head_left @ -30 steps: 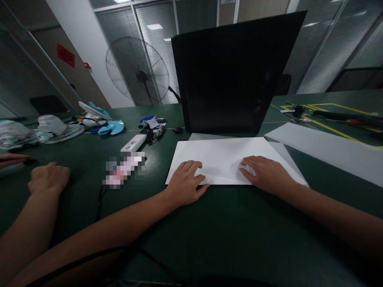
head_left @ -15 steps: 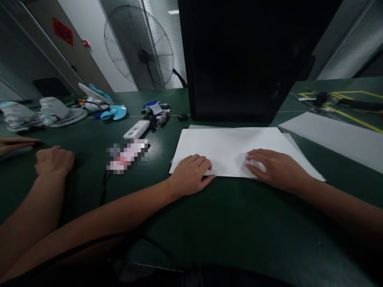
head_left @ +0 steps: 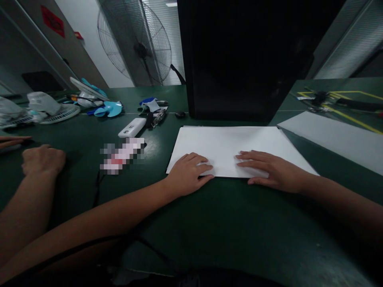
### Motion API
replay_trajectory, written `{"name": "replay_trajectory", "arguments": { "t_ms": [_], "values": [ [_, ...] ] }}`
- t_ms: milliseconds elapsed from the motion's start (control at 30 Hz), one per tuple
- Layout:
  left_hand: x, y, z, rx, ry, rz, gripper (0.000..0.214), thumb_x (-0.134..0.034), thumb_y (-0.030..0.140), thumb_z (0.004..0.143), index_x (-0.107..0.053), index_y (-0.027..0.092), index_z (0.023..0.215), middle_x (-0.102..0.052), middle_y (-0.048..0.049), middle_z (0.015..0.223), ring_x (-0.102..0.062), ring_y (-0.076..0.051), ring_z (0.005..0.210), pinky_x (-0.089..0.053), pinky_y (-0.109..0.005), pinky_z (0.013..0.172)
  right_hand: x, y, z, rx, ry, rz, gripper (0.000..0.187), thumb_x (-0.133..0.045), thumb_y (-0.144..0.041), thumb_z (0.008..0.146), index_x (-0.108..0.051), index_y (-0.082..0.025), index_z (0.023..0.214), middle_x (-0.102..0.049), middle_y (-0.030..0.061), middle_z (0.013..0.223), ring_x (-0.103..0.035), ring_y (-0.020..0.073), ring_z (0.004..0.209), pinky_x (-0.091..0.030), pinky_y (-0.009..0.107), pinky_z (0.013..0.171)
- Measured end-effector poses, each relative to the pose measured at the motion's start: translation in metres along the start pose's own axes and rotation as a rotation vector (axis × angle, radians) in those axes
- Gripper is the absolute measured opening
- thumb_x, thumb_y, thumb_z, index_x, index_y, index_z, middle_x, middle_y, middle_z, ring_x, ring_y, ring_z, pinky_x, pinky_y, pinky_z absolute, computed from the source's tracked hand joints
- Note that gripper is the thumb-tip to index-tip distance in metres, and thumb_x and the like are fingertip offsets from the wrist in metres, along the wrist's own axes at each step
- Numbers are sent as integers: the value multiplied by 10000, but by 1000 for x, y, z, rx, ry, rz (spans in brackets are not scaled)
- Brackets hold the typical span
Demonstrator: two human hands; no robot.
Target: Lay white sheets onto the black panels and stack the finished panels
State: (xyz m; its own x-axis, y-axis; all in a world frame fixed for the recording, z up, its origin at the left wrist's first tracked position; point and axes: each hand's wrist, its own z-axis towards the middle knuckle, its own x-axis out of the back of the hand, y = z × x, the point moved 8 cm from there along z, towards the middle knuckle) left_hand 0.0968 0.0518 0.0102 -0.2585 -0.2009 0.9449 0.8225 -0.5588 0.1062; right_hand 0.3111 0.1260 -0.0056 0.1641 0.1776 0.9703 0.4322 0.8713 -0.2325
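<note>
A white sheet of paper [head_left: 227, 145] lies on the dark green table [head_left: 227, 231] in front of a black upright panel [head_left: 245, 59]. My left hand [head_left: 187, 175] rests on the sheet's near left corner, fingers loosely bent on top and thumb along the near edge. My right hand [head_left: 266, 169] lies flat on the near edge of the sheet, fingers stretched out and pointing left. Neither hand lifts the paper.
Another person's forearm and closed hand [head_left: 42, 159] lie on the table at left. A white device [head_left: 131, 127], a blurred pink object [head_left: 122, 153], blue fan blades [head_left: 109, 108] and fan grilles [head_left: 58, 113] sit behind. A second white sheet [head_left: 335, 137] lies at right. A floor fan [head_left: 140, 48] stands behind the table.
My right hand has flattened and slid a little left along the paper's near edge. My left hand stays on the corner. The view has tilted down slightly.
</note>
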Motion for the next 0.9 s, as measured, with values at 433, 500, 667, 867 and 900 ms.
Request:
{"name": "replay_trajectory", "arguments": {
  "t_ms": [433, 500, 667, 867, 900],
  "values": [
    [4, -3, 1, 70, 26, -11, 438, -611, 480, 970, -641, 230, 1328, -647, -79, 1368, -575, -285, 1254, -456, -488, 1068, 77, 230, -143, -974, 397, -407, 812, -373, -653, 958, -429, -77, 1527, -302, 267, 1595, -190, 411, 1510, -133, 643, 1191],
    [4, -6, 0, 105, 19, 14, 476, -598, 527, 964, -638, 241, 1342, -620, -75, 1418, -548, -297, 1302, -421, -508, 1108, 64, 276, -184, -1263, 263, -321, 866, -312, -724, 940, -403, -120, 1554, -281, 276, 1601, -196, 440, 1501, -172, 704, 1137],
    [-2, -8, 1, 146, -54, 20, 481, -542, 575, 978, -650, 276, 1339, -613, -47, 1441, -539, -283, 1337, -408, -494, 1135, 48, 314, -204, -1360, 148, -179, 770, -321, -692, 942, -503, -180, 1488, -448, 252, 1508, -415, 400, 1397, -386, 596, 1058],
    [-2, -8, 1, 144, -54, 15, 505, -539, 574, 981, -639, 252, 1358, -603, -64, 1455, -537, -289, 1344, -408, -518, 1140, 49, 298, -192, -1326, 233, -206, 959, -392, -844, 827, -540, -108, 1423, -426, 304, 1496, -396, 528, 1348, -276, 793, 986],
    [-2, -8, 1, 142, -51, 13, 505, -539, 574, 981, -640, 252, 1357, -605, -65, 1453, -538, -291, 1342, -411, -522, 1136, 49, 294, -187, -1268, 258, -207, 978, -424, -862, 798, -554, -103, 1402, -425, 301, 1498, -379, 548, 1349, -250, 814, 979]
  ]
}}
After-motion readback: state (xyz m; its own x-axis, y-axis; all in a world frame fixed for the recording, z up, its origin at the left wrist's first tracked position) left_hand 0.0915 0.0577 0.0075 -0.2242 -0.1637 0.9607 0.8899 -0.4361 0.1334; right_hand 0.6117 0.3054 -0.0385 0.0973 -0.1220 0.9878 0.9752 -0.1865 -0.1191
